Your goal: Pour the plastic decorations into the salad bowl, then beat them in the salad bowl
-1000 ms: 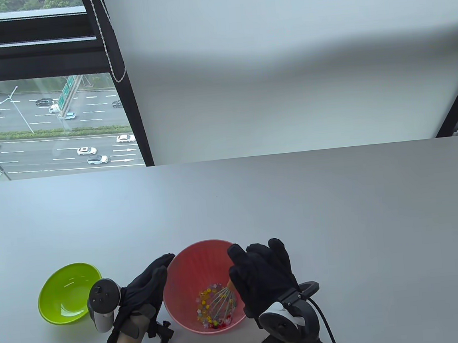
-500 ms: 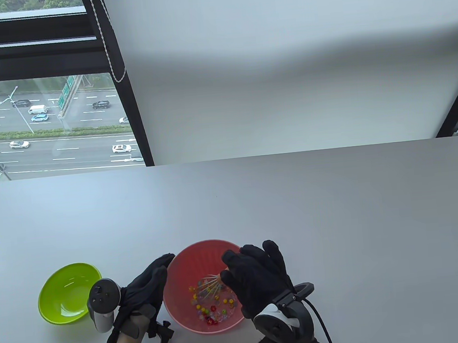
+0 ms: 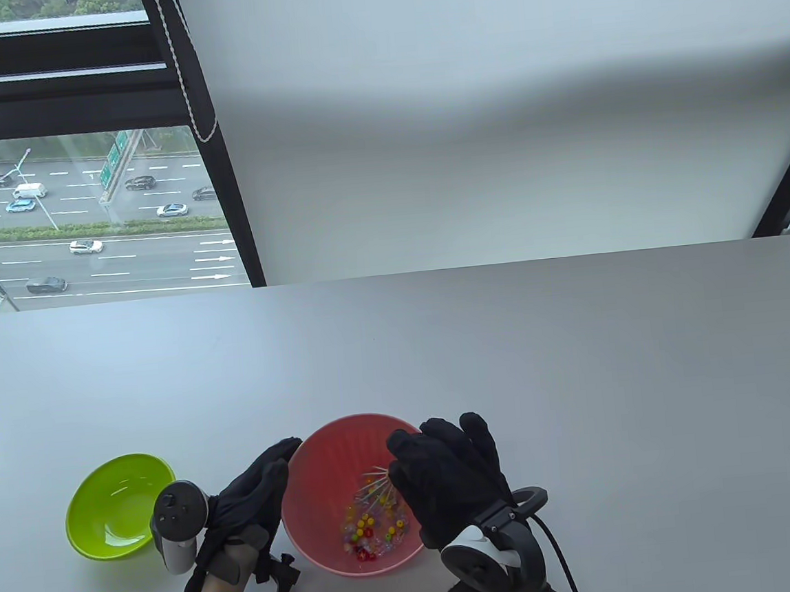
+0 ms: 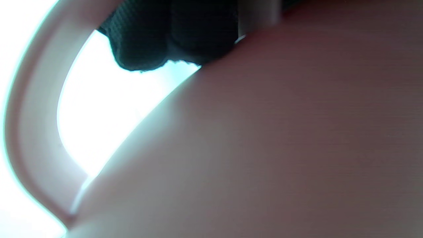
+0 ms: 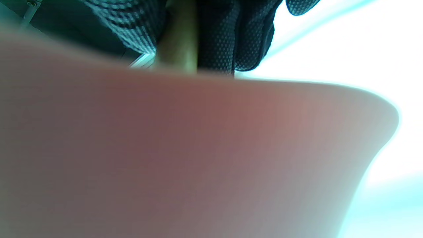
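A pink salad bowl (image 3: 320, 461) stands near the table's front edge, with small coloured plastic decorations (image 3: 370, 529) scattered on its bottom. My right hand (image 3: 445, 475) reaches over the bowl's right rim and grips a whisk; its wire head (image 3: 379, 489) is down among the decorations. The whisk's wooden handle (image 5: 176, 39) shows between my right fingers (image 5: 251, 36) above the pink bowl wall (image 5: 198, 148). My left hand (image 3: 257, 491) lies flat against the bowl's left outer wall (image 4: 264, 132), fingers straight.
An empty green bowl (image 3: 120, 505) sits left of my left hand. The grey table (image 3: 509, 341) stretches back to a white wall and a window at the far left.
The whisk head has swung round inside the bowl, from lower right to upper middle, and the decorations have scattered and shifted. My right hand moved with it. The left hand stayed put.
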`<state>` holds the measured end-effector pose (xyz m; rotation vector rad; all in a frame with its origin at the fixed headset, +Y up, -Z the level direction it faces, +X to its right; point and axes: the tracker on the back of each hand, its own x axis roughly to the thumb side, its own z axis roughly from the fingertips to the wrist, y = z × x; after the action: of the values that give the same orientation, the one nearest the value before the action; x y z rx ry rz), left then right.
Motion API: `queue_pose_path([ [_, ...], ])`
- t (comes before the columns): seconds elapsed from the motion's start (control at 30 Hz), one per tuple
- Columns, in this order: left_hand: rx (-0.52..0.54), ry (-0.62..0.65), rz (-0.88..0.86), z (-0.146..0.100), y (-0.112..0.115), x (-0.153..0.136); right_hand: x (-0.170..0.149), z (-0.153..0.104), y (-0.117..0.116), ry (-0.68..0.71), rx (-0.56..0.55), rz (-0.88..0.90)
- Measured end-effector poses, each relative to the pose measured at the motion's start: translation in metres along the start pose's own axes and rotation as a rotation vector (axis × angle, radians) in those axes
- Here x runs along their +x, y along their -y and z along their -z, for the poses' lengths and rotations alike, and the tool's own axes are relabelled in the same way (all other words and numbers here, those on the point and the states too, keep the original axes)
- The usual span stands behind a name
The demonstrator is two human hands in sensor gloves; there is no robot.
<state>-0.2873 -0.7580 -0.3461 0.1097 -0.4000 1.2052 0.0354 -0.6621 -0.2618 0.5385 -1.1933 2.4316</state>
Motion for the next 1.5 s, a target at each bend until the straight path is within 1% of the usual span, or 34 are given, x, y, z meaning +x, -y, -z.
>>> queue_pose_path([
  [0.13, 0.0, 0.0, 0.0, 0.0, 0.0, 0.0, -0.002, 0.0, 0.002, 0.002, -0.009, -0.012],
  [0.37, 0.0, 0.0, 0.0, 0.0, 0.0, 0.0, -0.004, 0.0, 0.004, -0.016, -0.007, 0.017],
  [0.77, 0.0, 0.0, 0.0, 0.0, 0.0, 0.0, -0.001, 0.003, 0.0, -0.011, 0.08, 0.085],
  [0.87, 0.0, 0.0, 0.0, 0.0, 0.0, 0.0, 0.0, 0.003, -0.001, 0.002, 0.081, 0.094],
  [1.1, 0.0, 0.0, 0.0, 0.0, 0.0, 0.0, 0.011, 0.001, -0.003, 0.051, 0.066, 0.051],
  [1.23, 0.0, 0.0, 0.0, 0.0, 0.0, 0.0, 0.015, 0.0, -0.002, 0.096, 0.051, -0.021],
  [1.5, 0.0, 0.0, 0.0, 0.0, 0.0, 0.0, 0.015, 0.0, 0.0, 0.104, 0.05, -0.038],
])
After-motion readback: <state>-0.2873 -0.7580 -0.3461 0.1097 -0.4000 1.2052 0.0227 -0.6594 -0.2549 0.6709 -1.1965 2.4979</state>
